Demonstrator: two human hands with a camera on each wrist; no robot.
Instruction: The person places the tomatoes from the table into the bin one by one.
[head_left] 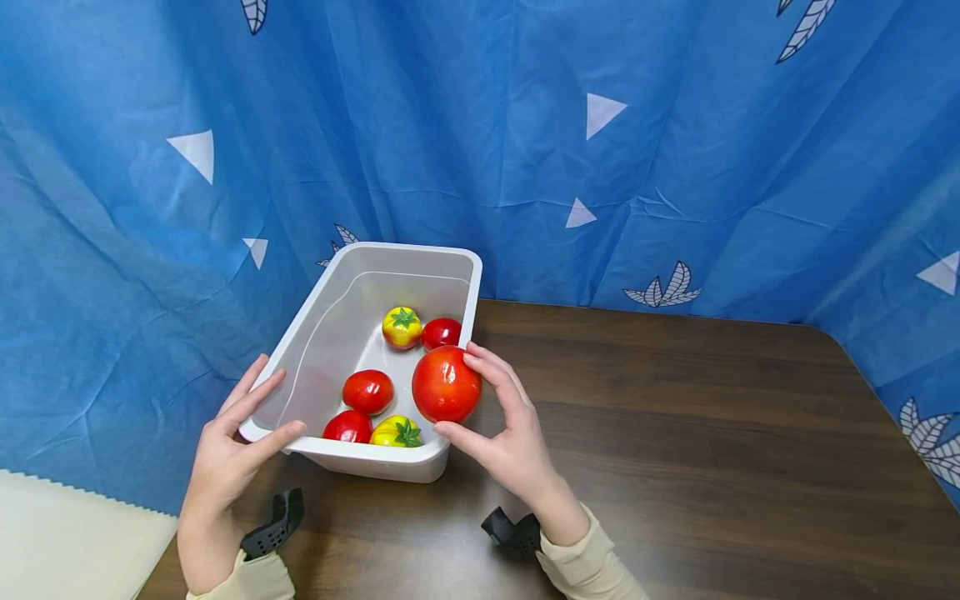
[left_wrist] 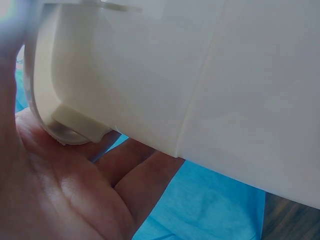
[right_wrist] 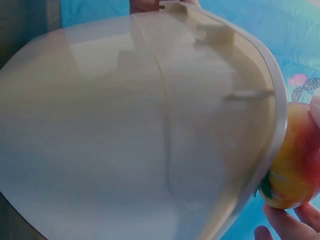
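My left hand (head_left: 225, 467) grips the near left corner of a white plastic bin (head_left: 375, 468), its thumb over the front rim and fingers along the left side. My right hand (head_left: 517, 442) pinches a large, glossy red toy tomato (head_left: 447, 383) between thumb and fingers, above the bin's right rim. In the right wrist view this tomato (right_wrist: 300, 160) shows a yellow-orange underside and a green leaf. Inside the bin lie a red tomato (head_left: 367, 392), another at the front (head_left: 347, 427), a third at the back (head_left: 441, 333), and two yellow tomatoes with green tops (head_left: 396, 335).
The bin stands on a dark wooden table (head_left: 675, 433), toward its left side. Behind and beside the table hangs a blue curtain (head_left: 465, 125) with white triangles and leaves. A cream cloth (head_left: 67, 533) lies at the lower left. Black straps (head_left: 277, 525) sit at both wrists.
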